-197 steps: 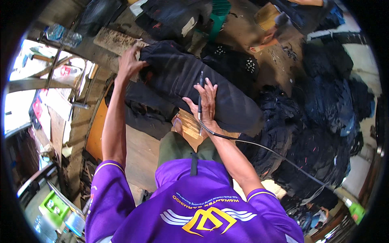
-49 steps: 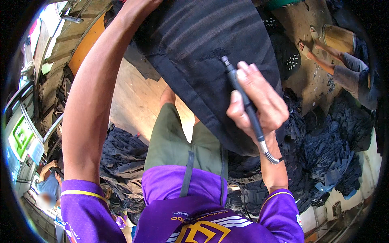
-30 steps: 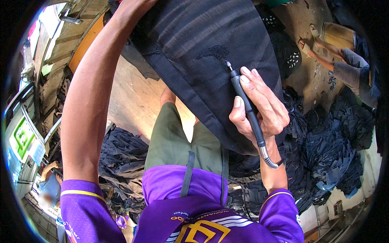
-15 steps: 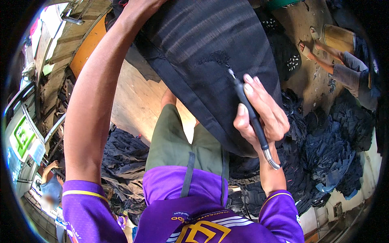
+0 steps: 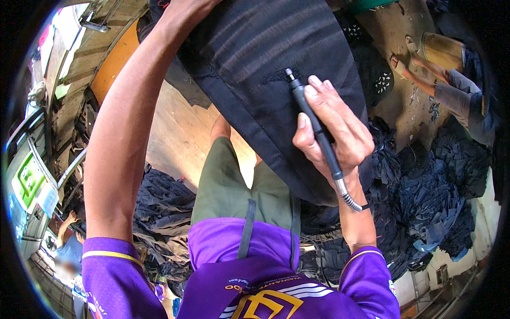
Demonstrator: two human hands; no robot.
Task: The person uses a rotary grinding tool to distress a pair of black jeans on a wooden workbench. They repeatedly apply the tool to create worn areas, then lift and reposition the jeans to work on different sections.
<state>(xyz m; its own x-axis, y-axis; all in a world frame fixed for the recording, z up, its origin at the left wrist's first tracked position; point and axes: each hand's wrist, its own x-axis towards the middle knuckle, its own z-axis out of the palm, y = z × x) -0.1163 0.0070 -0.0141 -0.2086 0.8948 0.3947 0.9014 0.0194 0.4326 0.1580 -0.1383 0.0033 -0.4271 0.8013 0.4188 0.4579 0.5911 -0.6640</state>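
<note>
My right hand [image 5: 345,127] is wrapped round a pen-shaped rotary grinder [image 5: 322,139], black with a metal tip and a springy metal sleeve at its cord end. Its tip lies over a rough, frayed patch [image 5: 273,77] on a black denim garment [image 5: 249,114], which is spread taut and shows pale horizontal streaks. Whether the tip touches the cloth I cannot tell. My left arm reaches up along the garment's left side. Only the wrist end of my left hand [image 5: 199,6] shows at the top edge; its fingers are out of the picture.
Heaps of dark garments [image 5: 430,196] lie on the right, with another pile [image 5: 162,199] on the left. A wooden board [image 5: 178,130] is under the work. Another person's legs [image 5: 446,82] show at upper right, and a second person [image 5: 69,250] is at lower left.
My right hand has moved the grinder up and to the left, so its tip is now over the frayed patch instead of just below it. My left arm stays nearly still.
</note>
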